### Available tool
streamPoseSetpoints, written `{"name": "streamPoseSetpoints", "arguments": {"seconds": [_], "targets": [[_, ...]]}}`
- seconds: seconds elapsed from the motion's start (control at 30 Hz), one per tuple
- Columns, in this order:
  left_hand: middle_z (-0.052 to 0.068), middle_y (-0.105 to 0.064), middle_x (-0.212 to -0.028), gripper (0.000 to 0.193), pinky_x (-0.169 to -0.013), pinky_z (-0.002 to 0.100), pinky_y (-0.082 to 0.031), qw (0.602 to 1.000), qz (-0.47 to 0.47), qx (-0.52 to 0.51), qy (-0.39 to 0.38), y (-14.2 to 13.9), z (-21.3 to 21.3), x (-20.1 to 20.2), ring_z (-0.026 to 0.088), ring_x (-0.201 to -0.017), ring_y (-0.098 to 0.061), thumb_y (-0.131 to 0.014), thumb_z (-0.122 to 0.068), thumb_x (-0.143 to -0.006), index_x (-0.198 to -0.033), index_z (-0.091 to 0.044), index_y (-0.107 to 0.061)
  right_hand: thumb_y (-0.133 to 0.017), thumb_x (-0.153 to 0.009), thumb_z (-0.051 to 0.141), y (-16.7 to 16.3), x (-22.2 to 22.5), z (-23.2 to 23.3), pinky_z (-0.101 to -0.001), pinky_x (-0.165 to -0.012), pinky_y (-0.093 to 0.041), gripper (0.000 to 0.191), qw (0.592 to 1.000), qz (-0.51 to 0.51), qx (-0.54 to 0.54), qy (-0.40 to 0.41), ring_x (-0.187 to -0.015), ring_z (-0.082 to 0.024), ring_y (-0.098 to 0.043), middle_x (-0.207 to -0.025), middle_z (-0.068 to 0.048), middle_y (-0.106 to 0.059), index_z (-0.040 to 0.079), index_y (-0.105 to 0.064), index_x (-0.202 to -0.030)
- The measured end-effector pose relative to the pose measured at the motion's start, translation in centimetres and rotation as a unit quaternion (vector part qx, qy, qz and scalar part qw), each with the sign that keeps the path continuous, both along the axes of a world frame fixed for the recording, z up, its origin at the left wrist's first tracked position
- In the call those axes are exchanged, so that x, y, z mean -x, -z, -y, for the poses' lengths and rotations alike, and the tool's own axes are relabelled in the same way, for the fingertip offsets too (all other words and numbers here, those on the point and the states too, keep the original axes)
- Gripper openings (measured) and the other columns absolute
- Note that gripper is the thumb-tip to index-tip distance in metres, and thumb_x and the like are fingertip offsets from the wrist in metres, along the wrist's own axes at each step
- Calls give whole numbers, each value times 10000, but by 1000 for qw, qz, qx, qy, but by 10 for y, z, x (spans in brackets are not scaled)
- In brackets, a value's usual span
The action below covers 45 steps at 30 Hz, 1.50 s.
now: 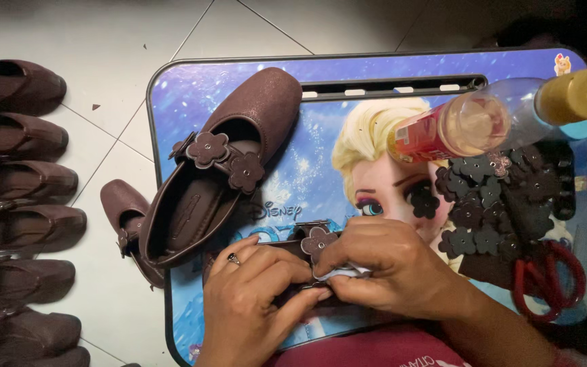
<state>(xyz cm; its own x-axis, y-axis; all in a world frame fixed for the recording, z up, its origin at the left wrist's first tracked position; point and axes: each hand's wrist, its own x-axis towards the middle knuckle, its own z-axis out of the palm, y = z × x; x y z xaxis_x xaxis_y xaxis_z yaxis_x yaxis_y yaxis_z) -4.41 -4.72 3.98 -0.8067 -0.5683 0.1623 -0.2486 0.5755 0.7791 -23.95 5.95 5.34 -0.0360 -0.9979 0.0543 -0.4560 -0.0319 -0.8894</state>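
Observation:
My left hand, a ring on one finger, and my right hand press together on a brown shoe strap lying on the blue picture-printed lap table. A brown flower-shaped piece sits on the strap just above my right fingers. A bit of white material shows between my right fingertips. A finished brown shoe with two flower pieces on its strap lies tilted on the table's left part, above my left hand.
A clear bottle with a yellow cap lies at the table's top right. A pile of dark flower pieces and red-handled scissors lie right. Another shoe leans by the table's left edge. Several brown shoes line the floor.

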Motion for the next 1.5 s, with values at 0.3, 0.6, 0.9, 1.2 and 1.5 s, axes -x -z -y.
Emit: {"name": "streamPoseSetpoints", "arguments": {"seconds": [0.3,0.6,0.9,1.2,1.5], "targets": [[-35,-707,-825,274,-936,427,-489,1000,1,-5,-2,0,3,2,180,-837,-700,-874,-343,-719,-791,-142,-702,-741,-887,66,22,-1,-20,-297,-731,-579,126,984,123,-25,127,-823,-147,-725,-935,-39,-773,17,-744,-1002],[11,-716,-840,338,-889,435,-476,999,43,14,-5,1,3,7,255,-813,-692,-846,-389,-736,-799,-94,-692,-637,-982,2,41,17,-54,-350,-794,-525,123,845,480,42,231,-896,-203,-642,-1028,-150,-657,-67,-656,-1083],[-111,-708,-869,198,-973,377,-445,987,1,154,46,39,-15,-10,92,-803,-669,-835,-419,-807,-847,-249,-743,-769,-963,143,-17,37,-62,-356,-752,-575,304,868,381,242,209,-832,-223,-705,-932,-164,-697,-66,-664,-1157],[-91,-748,-868,302,-990,434,-418,960,7,274,58,106,-7,-5,87,-735,-680,-811,-505,-702,-870,-255,-784,-716,-906,-63,-56,48,-39,-322,-914,-640,212,822,-144,222,504,-1024,-204,-744,-1081,-158,-725,-16,-650,-1102],[-41,-758,-903,529,-985,487,-424,965,11,262,-15,135,-14,-5,157,-851,-718,-771,-659,-638,-825,-165,-755,-787,-944,-19,-68,70,-17,-289,-831,-613,180,844,-286,218,398,-988,-183,-713,-1105,-116,-684,19,-724,-1108]]}}
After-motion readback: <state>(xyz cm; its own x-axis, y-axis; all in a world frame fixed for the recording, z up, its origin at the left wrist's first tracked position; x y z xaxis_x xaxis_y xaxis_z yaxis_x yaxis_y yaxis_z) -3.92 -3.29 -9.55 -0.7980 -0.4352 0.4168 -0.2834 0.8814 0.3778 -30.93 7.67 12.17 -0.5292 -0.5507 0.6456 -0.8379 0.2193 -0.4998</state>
